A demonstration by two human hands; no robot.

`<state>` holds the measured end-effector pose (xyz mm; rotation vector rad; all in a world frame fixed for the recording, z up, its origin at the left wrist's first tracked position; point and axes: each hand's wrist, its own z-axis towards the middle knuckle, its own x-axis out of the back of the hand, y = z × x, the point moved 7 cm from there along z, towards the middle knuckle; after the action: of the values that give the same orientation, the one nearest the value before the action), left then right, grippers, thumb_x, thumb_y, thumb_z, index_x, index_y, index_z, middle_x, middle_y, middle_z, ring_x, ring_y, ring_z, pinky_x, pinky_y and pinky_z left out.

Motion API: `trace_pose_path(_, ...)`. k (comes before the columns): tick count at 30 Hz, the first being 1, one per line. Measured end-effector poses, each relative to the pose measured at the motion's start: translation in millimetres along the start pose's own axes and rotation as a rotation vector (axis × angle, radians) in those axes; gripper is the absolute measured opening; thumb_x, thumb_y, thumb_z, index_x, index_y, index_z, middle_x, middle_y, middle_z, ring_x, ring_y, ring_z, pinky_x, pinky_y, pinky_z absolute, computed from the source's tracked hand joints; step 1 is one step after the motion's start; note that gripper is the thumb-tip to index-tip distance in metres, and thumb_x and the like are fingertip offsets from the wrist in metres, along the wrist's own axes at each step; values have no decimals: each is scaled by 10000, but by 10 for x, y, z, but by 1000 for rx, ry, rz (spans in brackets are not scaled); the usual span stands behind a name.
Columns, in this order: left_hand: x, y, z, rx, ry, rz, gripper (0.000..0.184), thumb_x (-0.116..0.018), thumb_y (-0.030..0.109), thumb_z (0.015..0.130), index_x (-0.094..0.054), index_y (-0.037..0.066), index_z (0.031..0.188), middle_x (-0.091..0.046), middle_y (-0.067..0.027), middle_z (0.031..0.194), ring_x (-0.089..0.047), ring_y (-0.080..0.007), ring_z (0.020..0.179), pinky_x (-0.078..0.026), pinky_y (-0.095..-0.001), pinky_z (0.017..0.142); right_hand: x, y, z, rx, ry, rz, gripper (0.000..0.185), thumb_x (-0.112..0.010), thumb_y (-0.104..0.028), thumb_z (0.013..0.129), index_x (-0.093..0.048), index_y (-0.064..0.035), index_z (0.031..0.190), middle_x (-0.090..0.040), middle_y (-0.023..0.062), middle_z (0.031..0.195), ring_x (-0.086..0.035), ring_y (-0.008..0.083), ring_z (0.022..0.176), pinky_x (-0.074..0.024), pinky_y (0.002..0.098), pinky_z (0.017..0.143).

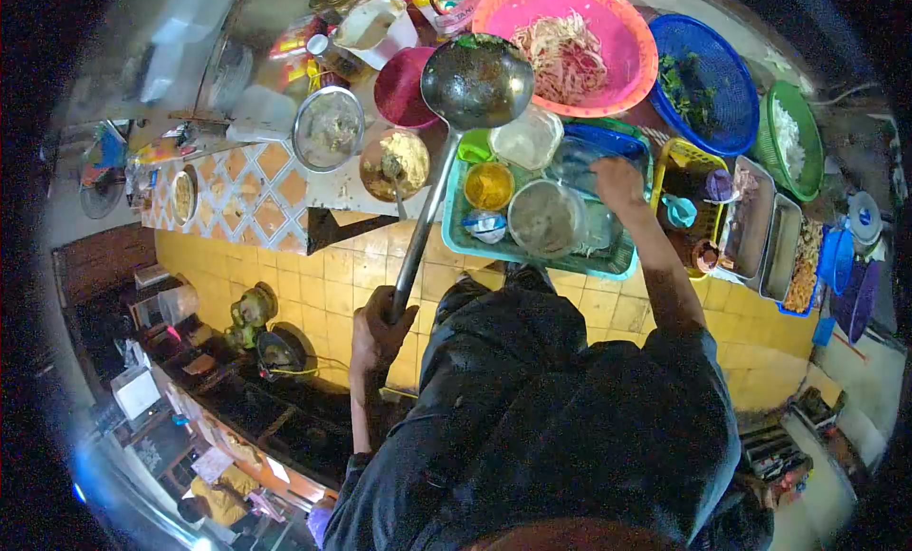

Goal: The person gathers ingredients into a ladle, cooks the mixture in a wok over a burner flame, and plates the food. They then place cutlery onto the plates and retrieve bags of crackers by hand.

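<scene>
My left hand (378, 331) is closed around the long handle of a big metal ladle (478, 81). Its bowl hangs over the counter between the pink basins, with a wet brown residue and a green bit inside. My right hand (619, 184) reaches over a translucent blue container (578, 164) in the turquoise basket (456, 230). Its fingers are bunched and point down; whatever they hold is too small to make out. Beside it stand a tub of greyish-white powder (546, 218), a cup of yellow-orange paste (489, 186) and a white tub (525, 139).
A pink basin (622, 43) holds pale shreds. Leafy greens lie in a blue basket (708, 52), and white food in a green basket (807, 142). To the left are a sieve (328, 100) and a bowl of yellowish paste (404, 157). A gas cylinder (253, 309) stands on the yellow-tiled floor.
</scene>
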<state>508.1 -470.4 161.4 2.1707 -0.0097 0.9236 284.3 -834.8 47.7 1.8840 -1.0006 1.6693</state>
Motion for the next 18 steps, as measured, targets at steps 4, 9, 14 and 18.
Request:
trace_pose_path(4, -35, 79, 4, 39, 7, 22, 234, -688, 152, 758, -536, 33, 890, -475, -42, 585, -408, -109, 520, -373, -278, 485, 33, 54, -13, 14, -36, -117, 128, -536, -92, 721, -648, -82, 782, -637, 165, 878, -634, 304, 794, -528, 415, 654)
trace_pose_path(9, 9, 359, -58, -30, 62, 151, 240, -696, 153, 753, -545, 41, 902, -508, -33, 588, -436, -108, 519, -387, -279, 492, 145, 136, -210, -114, -26, -171, 124, -551, -118, 705, -636, -43, 755, -631, 174, 796, -636, 313, 753, -526, 425, 651)
trace_pose_path(14, -72, 234, -111, 20, 68, 96, 251, -695, 186, 753, -555, 45, 908, -550, -72, 607, -482, -145, 513, -409, -297, 506, -65, 88, -63, -74, -70, -22, 133, -565, -100, 683, -648, -28, 759, -640, 187, 823, -634, 337, 777, -518, 428, 671)
trace_pose_path(18, -85, 388, -159, 17, 78, 84, 271, -699, 188, 745, -552, 51, 926, -559, -85, 604, -516, -178, 516, -418, -315, 507, -345, 149, 122, -50, -95, 137, 153, -567, -106, 704, -664, -44, 804, -642, 170, 878, -631, 328, 804, -513, 422, 704)
